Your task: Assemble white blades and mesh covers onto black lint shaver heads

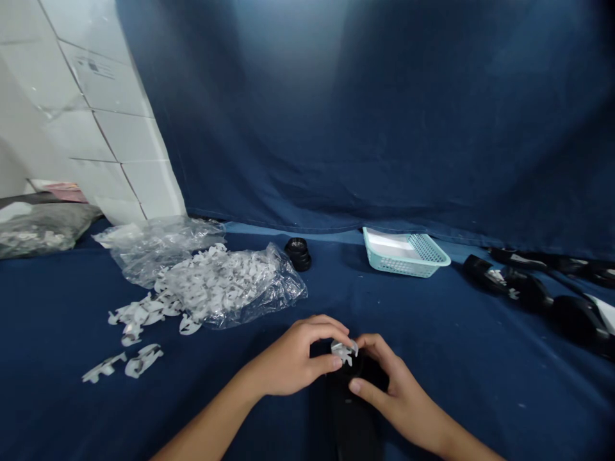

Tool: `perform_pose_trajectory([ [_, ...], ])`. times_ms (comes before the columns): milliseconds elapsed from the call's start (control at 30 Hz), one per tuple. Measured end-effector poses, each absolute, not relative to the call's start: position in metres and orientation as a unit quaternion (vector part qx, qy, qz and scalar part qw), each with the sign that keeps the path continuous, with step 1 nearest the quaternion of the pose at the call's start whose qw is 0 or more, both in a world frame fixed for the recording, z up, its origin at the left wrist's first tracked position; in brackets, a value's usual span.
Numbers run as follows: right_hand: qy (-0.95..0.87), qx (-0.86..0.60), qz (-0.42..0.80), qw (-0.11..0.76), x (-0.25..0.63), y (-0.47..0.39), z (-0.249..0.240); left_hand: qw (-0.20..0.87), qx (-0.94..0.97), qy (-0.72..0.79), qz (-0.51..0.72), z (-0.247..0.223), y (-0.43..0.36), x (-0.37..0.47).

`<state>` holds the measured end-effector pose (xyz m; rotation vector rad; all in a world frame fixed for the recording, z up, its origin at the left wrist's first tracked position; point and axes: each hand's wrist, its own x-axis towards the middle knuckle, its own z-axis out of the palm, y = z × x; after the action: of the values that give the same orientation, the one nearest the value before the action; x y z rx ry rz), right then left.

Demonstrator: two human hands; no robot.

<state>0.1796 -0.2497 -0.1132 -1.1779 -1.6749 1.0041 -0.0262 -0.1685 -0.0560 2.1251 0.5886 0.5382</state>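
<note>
My left hand (300, 358) pinches a small whitish clip-like piece (343, 352) between thumb and fingers. That piece sits over the round top of a black object (353, 410), whose long body runs down toward the bottom edge. Around the right side of the black object's round end, my right hand (396, 390) has its thumb and fingers curled. Similar whitish pieces (221, 282) lie heaped in and beside a clear plastic bag, left of my hands. Two more pieces (144, 360) lie apart at the lower left.
Behind my hands stand stacked black rings (298, 254) and a light-blue basket (408, 266) with white paper inside. Several black parts (528, 288) lie at the right. A filled bag (48, 227) rests at the far left, near white boxes (129, 134). A blue curtain (360, 115) hangs behind.
</note>
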Motion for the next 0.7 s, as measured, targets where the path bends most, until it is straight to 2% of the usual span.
perform_pose_trajectory([
  [300, -0.636, -0.482, 0.427, 0.424, 0.182, -0.249, -0.121, 0.390, 0.866, 0.237, 0.205, -0.058, -0.169, -0.028],
  [700, -0.644, -0.480, 0.426, 0.417, 0.183, -0.248, -0.123, 0.378, 0.849, 0.269, 0.253, -0.060, -0.174, -0.016],
])
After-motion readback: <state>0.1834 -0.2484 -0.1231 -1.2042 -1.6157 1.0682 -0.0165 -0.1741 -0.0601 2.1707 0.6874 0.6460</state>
